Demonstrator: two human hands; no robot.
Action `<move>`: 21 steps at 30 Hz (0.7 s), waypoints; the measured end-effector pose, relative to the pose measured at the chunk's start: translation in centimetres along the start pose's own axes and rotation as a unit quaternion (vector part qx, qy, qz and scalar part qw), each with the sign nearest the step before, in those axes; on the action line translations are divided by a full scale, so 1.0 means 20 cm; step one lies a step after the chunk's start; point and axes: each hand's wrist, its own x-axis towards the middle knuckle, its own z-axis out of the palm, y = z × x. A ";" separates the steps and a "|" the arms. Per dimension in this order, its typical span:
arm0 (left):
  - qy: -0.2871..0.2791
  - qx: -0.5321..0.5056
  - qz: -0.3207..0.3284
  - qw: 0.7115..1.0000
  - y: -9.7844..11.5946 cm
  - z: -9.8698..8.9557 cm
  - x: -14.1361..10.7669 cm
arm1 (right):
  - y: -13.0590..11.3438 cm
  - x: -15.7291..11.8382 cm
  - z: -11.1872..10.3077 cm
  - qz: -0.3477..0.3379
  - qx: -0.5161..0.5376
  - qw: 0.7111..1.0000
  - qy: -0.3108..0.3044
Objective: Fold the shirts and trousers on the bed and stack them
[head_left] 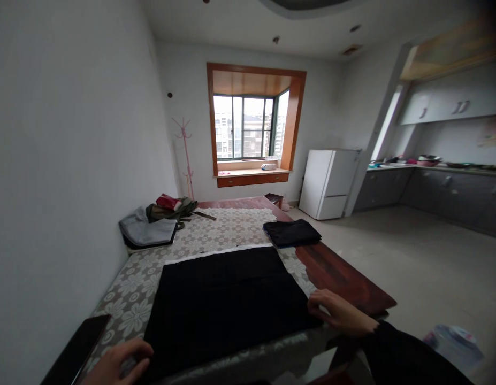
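A large black cloth (226,299) is spread flat on the tabletop (344,278), which is covered by a flower-patterned lace cover (129,299). Its near left corner is pinched in the grip of the left hand (119,363); the right hand (338,313) is laid open on its right edge. A dark phone (77,350) lies just left. Farther back are seen a folded black cloth (291,232), a grey bag (148,231), a white fridge (330,183) and a window (251,125).

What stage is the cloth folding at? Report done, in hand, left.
Done: one small folded black cloth lies at the table's far right. In hand: the large black cloth lies spread flat, left hand and right hand on its near corners. Left: no fold in it yet.
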 end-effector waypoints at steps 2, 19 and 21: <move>0.030 0.018 -0.011 0.999 0.00 -0.06 0.16 | 0.03 0.16 -0.03 0.025 0.001 0.999 0.032; 0.203 -0.061 -0.106 0.972 -0.17 -0.08 1.07 | 0.21 1.10 0.04 0.188 0.093 0.940 0.268; 0.221 -0.090 -0.090 0.967 -0.09 -0.12 0.99 | 0.15 1.02 -0.02 0.157 0.132 0.936 0.286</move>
